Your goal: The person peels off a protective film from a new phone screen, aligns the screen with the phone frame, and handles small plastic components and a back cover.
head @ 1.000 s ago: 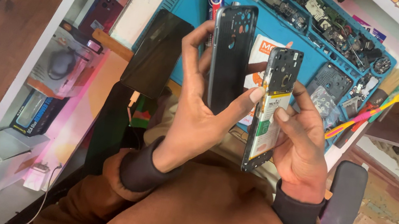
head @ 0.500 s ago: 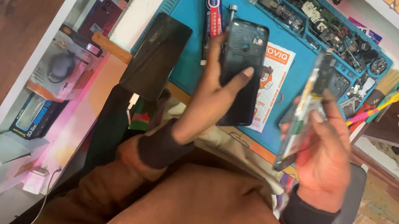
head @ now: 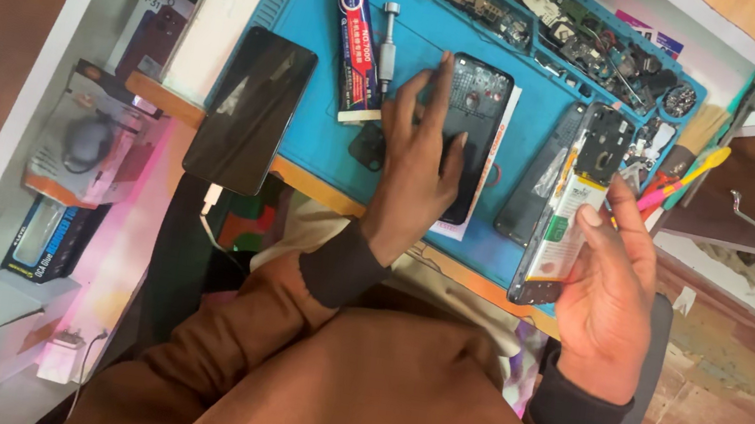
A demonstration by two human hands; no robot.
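At the bottom of the frame, a person in a brown sweatshirt with dark cuffs leans over a blue repair mat (head: pixel 305 131) on a white workbench. In the lower right, the right hand (head: pixel 607 291) grips an opened smartphone (head: pixel 570 206) by its edge, thumb pressed on the white battery; the handset stands tilted above the mat's right side, its back off, showing the battery in the middle and dark circuit parts at its upper end. Just behind it lies a dark phone panel (head: pixel 532 180) flat on the mat.

In the centre of the frame, the left hand (head: pixel 419 168) rests flat, fingers spread, on a dark translucent back cover (head: pixel 475 127) lying on the mat over a white leaflet; it presses down rather than closing around it. The cover is glossy black with rounded corners, and small fittings show through its upper part.

Left of that hand lie a red-and-blue glue tube (head: pixel 354 49) and a small metal screwdriver (head: pixel 389 44). Further left, a black smartphone (head: pixel 251 108) with a dark screen overhangs the mat's edge.

Along the top of the frame, a tray strip holds loose circuit boards and small parts (head: pixel 564 31). At the upper right, a brush and coloured plastic pry tools (head: pixel 693 169) lie beside the mat.
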